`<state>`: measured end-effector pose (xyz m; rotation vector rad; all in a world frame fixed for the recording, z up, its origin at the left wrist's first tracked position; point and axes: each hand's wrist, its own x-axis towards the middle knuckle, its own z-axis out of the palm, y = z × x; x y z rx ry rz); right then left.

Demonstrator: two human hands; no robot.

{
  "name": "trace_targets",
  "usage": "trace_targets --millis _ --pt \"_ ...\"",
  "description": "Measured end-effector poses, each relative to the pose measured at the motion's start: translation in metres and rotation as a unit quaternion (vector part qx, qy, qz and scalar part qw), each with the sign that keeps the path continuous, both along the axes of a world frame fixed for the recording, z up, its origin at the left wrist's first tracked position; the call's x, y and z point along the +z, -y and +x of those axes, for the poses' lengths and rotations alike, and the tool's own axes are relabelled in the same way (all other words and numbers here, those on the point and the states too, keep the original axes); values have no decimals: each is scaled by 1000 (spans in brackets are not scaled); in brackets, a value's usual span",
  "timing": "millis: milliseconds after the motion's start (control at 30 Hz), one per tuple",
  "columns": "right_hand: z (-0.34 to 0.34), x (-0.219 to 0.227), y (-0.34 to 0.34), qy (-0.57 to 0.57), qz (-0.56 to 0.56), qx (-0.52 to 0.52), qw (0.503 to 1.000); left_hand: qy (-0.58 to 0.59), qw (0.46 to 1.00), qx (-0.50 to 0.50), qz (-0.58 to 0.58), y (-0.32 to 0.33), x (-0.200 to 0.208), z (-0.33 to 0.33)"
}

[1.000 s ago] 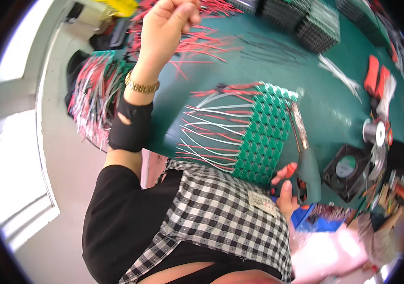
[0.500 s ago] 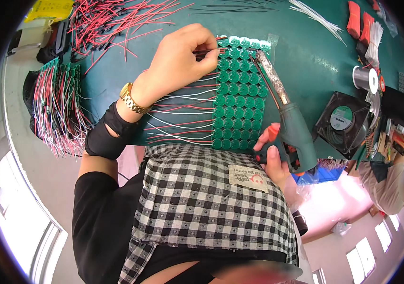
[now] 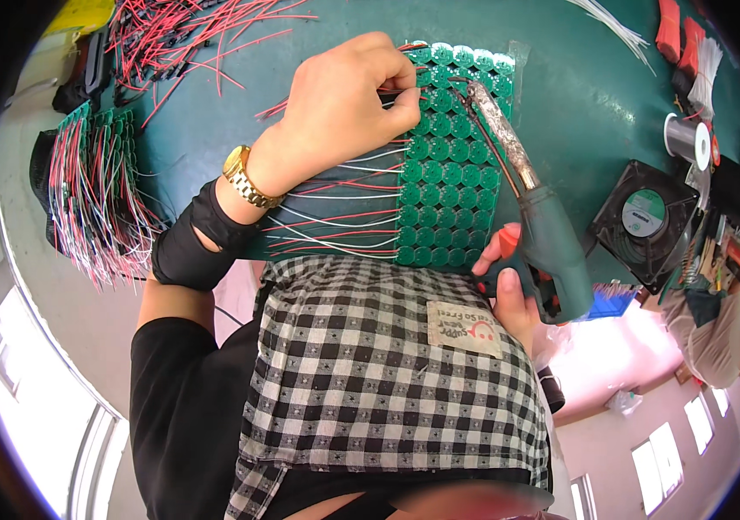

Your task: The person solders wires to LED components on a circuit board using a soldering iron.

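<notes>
My left hand (image 3: 344, 100) is closed in a pinch at the left edge of a green circuit board panel (image 3: 448, 173), near its far end. It grips a thin wire, mostly hidden by the fingers. The panel is made of rows of small round boards. Red and white wires (image 3: 335, 212) run left from its nearer rows, passing partly under my left wrist. My right hand (image 3: 513, 299) is wrapped round the handle of a green soldering gun (image 3: 552, 247). Its metal tip reaches over the far rows, right of my left fingertips.
A pile of red and black wires (image 3: 179, 43) lies at the far left, with wired green boards (image 3: 97, 173) nearer. On the right are a solder spool (image 3: 687, 141), a black fan (image 3: 645, 215) and bundled red and white wires (image 3: 704, 78). Another person (image 3: 708, 334) sits beyond.
The whole view has shifted slightly. Against the panel, my left fingertips sit a little nearer to me, and the soldering gun's tip has moved left and nearer over the round boards.
</notes>
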<state>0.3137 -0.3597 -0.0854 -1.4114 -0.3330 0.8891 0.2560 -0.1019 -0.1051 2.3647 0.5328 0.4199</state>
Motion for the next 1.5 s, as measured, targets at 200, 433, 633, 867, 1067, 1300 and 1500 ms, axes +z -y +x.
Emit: trace_targets --millis 200,433,633,867,1067,1300,1500 --pt "1 -4 6 5 13 35 999 23 999 13 24 0 -3 -2" --pt "2 -3 4 34 16 47 998 41 999 0 36 -1 -4 -1" --pt "3 4 1 21 0 40 999 51 997 -24 43 -3 -4 -4" --pt "8 9 2 39 -32 70 996 61 997 -13 37 -3 -4 0" --pt "8 10 2 50 -53 76 994 49 998 -30 30 -3 -4 -4" --pt "6 10 0 81 -61 58 993 51 998 -33 29 -3 -5 -4" --pt "6 5 3 80 -66 65 992 49 997 -37 35 -4 -7 -2"
